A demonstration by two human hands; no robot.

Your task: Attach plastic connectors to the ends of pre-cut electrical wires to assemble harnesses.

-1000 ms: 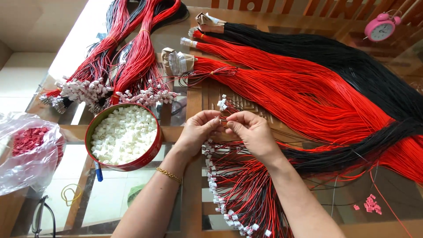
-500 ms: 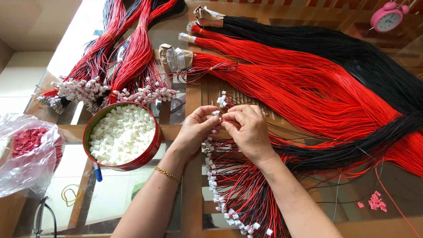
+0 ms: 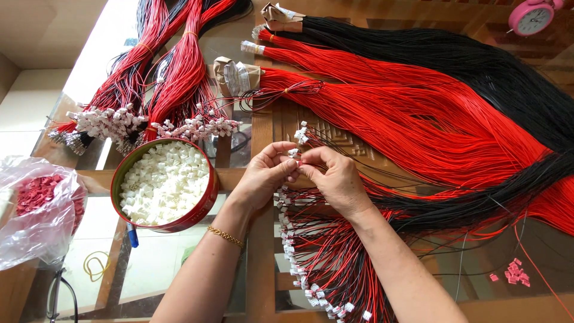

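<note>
My left hand (image 3: 264, 174) and my right hand (image 3: 336, 177) meet over the middle of the table, fingertips pinched together on a small white connector (image 3: 293, 154) with a red wire end at it. Just above the fingers lie a few more white connectors (image 3: 302, 133) on thin wires. Below my hands a fan of red and black wires tipped with white connectors (image 3: 311, 263) spreads toward me. A round red tin (image 3: 205, 197) full of loose white connectors stands left of my left hand.
Long bundles of red wire (image 3: 418, 113) and black wire (image 3: 478, 66) cover the right side. Finished red bundles (image 3: 173, 78) lie at the top left. A clear bag of red parts (image 3: 36, 203) sits far left, a pink alarm clock (image 3: 532, 18) top right, small pink parts (image 3: 513, 272) lower right.
My hands have stayed together at the same spot, with the fingers shifting slightly on the connector and wire. The view has moved a little.
</note>
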